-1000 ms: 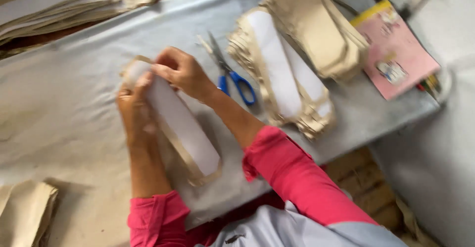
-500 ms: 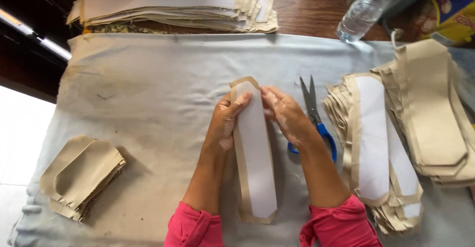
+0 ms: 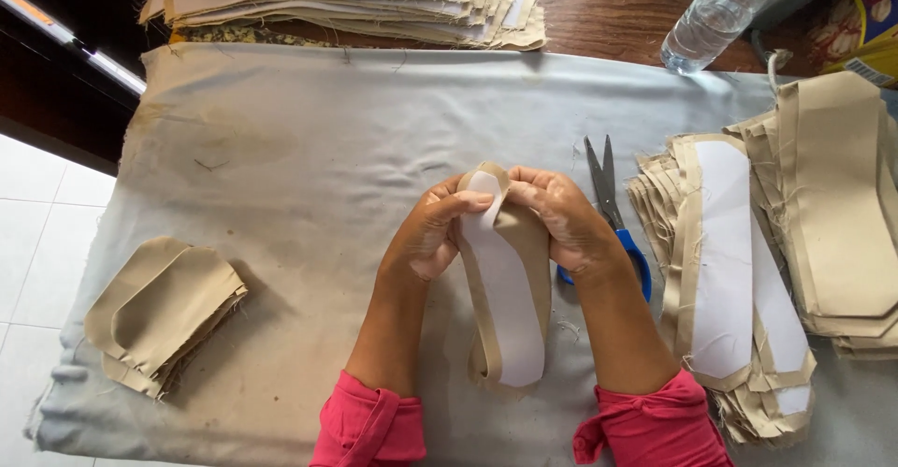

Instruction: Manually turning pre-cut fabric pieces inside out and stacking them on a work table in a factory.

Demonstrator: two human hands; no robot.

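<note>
Tan piece (image 3: 510, 289), white lining up: our left hand (image 3: 426, 238), right hand (image 3: 571, 224) fingers clamped on rounded tip; we fold edge evenly; scissors (image 3: 613, 205) beside.

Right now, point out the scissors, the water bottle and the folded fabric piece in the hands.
scissors (image 3: 604, 184): head view, on the metal blades.
water bottle (image 3: 711, 13): head view, on the clear body.
folded fabric piece (image 3: 505, 289): head view, on its white lining.

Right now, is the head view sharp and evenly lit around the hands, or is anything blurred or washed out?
Head view: sharp and softly lit around left hand, right hand and the beige fabric piece; no motion blur; only the white floor tiles look overbright; the top-left corner is dark.
</note>
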